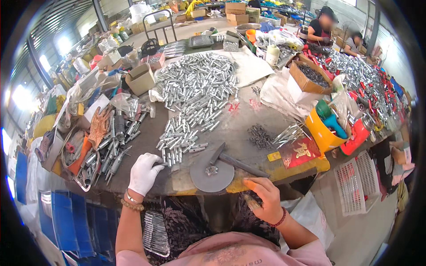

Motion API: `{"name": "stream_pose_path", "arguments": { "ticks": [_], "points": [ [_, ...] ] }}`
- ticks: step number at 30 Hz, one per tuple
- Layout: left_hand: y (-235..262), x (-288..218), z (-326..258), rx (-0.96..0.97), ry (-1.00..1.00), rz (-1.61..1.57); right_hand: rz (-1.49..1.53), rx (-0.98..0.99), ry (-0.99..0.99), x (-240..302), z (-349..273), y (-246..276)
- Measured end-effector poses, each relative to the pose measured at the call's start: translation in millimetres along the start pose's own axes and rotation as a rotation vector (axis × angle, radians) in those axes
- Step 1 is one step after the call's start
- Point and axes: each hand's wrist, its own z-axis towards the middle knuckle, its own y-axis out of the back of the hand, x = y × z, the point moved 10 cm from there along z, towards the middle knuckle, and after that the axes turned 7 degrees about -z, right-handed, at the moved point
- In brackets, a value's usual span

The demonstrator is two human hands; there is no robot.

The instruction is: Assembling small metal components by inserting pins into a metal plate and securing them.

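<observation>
Far left of frame: blue crates (66, 221) stacked below the table edge; above them, left-centre, a heap of long metal tools (113, 153) with an orange patterned glove (98, 126) lying on it; a small cardboard box (140, 79) sits upper left of that heap.

Lower left-centre: left hand (144, 173) in a white glove, beaded bracelets at the wrist, fingers curled shut on a small metal pin (162, 164) at the near end of the pile; pin touches the table top (239, 119); below that hand, a clear tray of metal parts (155, 232) rests on the person's lap.

Centre: large pile of short silver metal cylinders (195, 95) runs from upper centre down toward the left hand; just right of its near end, a round grey metal disc (212, 175) lies at the table edge with a small star-shaped part (211, 170) on it and a hammer (233, 162) lying across it, head on the disc, handle pointing right.

Lower centre-right: right hand (262, 199), bare, red bead bracelet, sits just below the table edge beside the disc; fingers bent inward, something small may be pinched but cannot tell; not touching hammer.

Right of centre: dark cluster of small screws (260, 136), loose thin pins (288, 133), red card (301, 152); yellow bin (321, 133) holding a teal tool; white basket (357, 181) lower right.

Upper right: two other people (330, 31) seated at a long spread of silver and red parts.
</observation>
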Motion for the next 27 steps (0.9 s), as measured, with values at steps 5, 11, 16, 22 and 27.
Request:
{"name": "stream_pose_path", "arguments": {
  "ticks": [5,11,16,22,27],
  "points": [
    [8,-8,-3,-0.024,-0.037,-0.109,0.021,0.004,0.054,13,11,10],
    [10,-9,-14,-0.079,0.121,-0.403,-0.384,-0.131,-0.165,-47,11,61],
    [-23,-78,-18,0.020,0.055,-0.527,-0.738,-0.083,-0.134,-90,52,82],
    [-49,-124,-11,0.067,-0.202,-0.366,-1.022,0.251,0.111,-139,72,47],
    [-38,-132,-18,0.070,-0.201,-0.299,-0.970,0.352,0.142,-133,76,39]
  ]
}}
